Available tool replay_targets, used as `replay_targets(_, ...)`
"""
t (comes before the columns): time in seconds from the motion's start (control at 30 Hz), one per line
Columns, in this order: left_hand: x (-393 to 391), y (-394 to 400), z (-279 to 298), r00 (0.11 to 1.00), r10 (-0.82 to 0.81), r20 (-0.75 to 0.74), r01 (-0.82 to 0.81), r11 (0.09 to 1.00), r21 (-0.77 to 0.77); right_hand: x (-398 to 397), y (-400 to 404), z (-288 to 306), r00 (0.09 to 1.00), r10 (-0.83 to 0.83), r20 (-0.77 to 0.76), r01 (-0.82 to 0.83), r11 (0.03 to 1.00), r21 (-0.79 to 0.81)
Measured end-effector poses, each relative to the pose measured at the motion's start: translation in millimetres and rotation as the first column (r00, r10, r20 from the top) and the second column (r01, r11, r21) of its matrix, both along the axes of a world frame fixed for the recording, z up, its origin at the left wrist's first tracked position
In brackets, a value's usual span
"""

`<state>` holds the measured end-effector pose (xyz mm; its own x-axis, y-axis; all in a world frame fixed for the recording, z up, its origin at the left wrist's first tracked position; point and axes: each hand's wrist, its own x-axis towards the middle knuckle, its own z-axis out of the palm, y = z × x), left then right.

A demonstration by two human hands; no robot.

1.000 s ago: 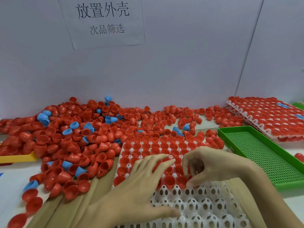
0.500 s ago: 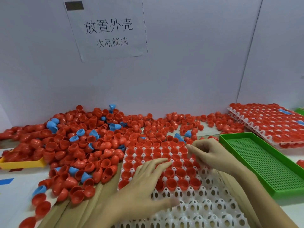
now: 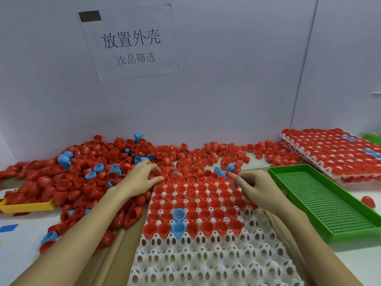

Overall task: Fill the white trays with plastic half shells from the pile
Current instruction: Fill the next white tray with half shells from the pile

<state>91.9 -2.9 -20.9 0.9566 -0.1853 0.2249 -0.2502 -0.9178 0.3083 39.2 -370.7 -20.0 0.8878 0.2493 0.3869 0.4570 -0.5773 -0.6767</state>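
Both hands now up at red-and-blue pile point(image 3: 86, 174).

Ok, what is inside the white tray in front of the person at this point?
The white tray holds red half shells across its far rows, plus two blue ones near the filled edge. Its near rows show only bare cups. The right hand covers some cups at the far right.

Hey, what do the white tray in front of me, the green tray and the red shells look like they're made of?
White tray: likely thin moulded plastic, slightly translucent, with holes in its raised cones.
Green tray: apparently rigid plastic, matte, judging by its uniform perforated floor and solid rim.
Red shells: most likely smooth plastic, semi-glossy; they catch soft highlights and show thin, even rims.
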Motion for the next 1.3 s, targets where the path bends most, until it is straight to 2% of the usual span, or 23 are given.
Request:
replay_targets(0.23, -7.2, 13.3, 2.8, 1.000, 0.005, -0.015, -0.008, 0.984, -0.177, -1.1, -1.1, -0.1, 1.000, -0.014, 0.008, 0.014, 1.000, 0.007)
replay_targets(0.4, -23.6, 13.6, 13.5, 0.992, 0.065, 0.108, -0.028, 0.951, -0.309, -0.2, -1.9, 1.2, 0.999, -0.011, 0.030, 0.010, 1.000, 0.012)
replay_targets(0.53, -54.1, -9.0, 17.2, 0.982, 0.013, 0.191, 0.077, 0.886, -0.458, -2.5, -0.8, 3.7, 1.000, 0.013, 0.009, -0.014, 0.998, 0.057)
replay_targets(0.6, -73.0, -26.1, 15.6, 0.973, -0.046, 0.225, 0.160, 0.838, -0.522, -4.6, 1.7, 7.2, 0.996, 0.063, -0.057, -0.054, 0.989, 0.140)
replay_targets(0.73, -99.8, -62.3, 9.4, 0.955, -0.155, 0.251, 0.282, 0.733, -0.619, -12.5, 7.6, 16.7, 0.931, 0.290, -0.222, -0.220, 0.930, 0.295)
replay_targets(0.8, -104.2, -70.2, 3.0, 0.935, -0.175, 0.307, 0.323, 0.777, -0.540, -15.2, 10.6, 17.7, 0.904, 0.356, -0.236, -0.284, 0.914, 0.290)
replay_targets(0.87, -98.4, -65.6, -3.6, 0.916, -0.133, 0.377, 0.269, 0.903, -0.334, -15.1, 11.4, 17.3, 0.907, 0.353, -0.232, -0.282, 0.915, 0.289)
replay_targets(0.93, -88.0, -49.7, -7.8, 0.925, -0.006, 0.381, 0.089, 0.975, -0.202, -14.0, 9.4, 16.3, 0.923, 0.310, -0.227, -0.239, 0.926, 0.292)
replay_targets(1.03, -74.6, -22.2, -15.9, 0.934, 0.185, 0.305, -0.164, 0.982, -0.096, -11.6, 5.4, 14.2, 0.947, 0.244, -0.210, -0.178, 0.940, 0.289)
replay_targets(1.2, -42.5, -10.5, -3.5, 0.899, 0.251, 0.358, -0.185, 0.960, -0.210, -9.8, 5.9, 14.1, 0.954, 0.218, -0.206, -0.151, 0.942, 0.300)
replay_targets(1.3, -11.7, -9.3, 9.3, 0.960, 0.127, 0.249, -0.095, 0.986, -0.135, -10.1, 5.7, 12.9, 0.957, 0.208, -0.203, -0.145, 0.946, 0.289)
